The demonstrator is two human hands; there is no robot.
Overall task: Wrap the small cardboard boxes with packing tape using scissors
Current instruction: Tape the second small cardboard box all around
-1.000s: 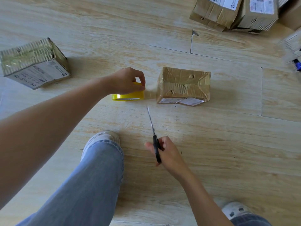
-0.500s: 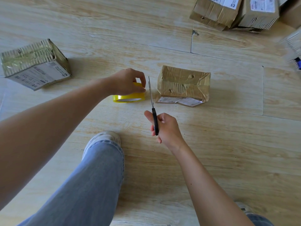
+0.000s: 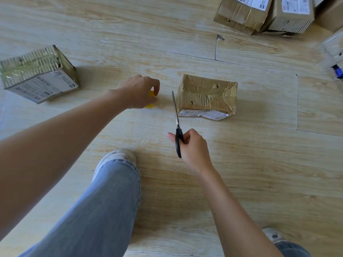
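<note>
Seen from the head camera, the small cardboard box point(image 3: 207, 95) sits on the floor point(image 3: 241, 164) just past centre, already glossy with tape. At its 9 o'clock the left hand point(image 3: 138, 91) curls over the yellow tape roll point(image 3: 151, 94), fingers clamped on it, probably to keep a strip taut toward the box; the strip itself is too faint to make out. The right hand point(image 3: 193, 149) is closed round the black handles of the scissors point(image 3: 176, 115). The blades are together and point to 12 o'clock into the gap between roll and box, placed for a snip. Another box point(image 3: 37, 73) lies at 10 o'clock and stacked boxes point(image 3: 259, 13) at 1 o'clock.
</note>
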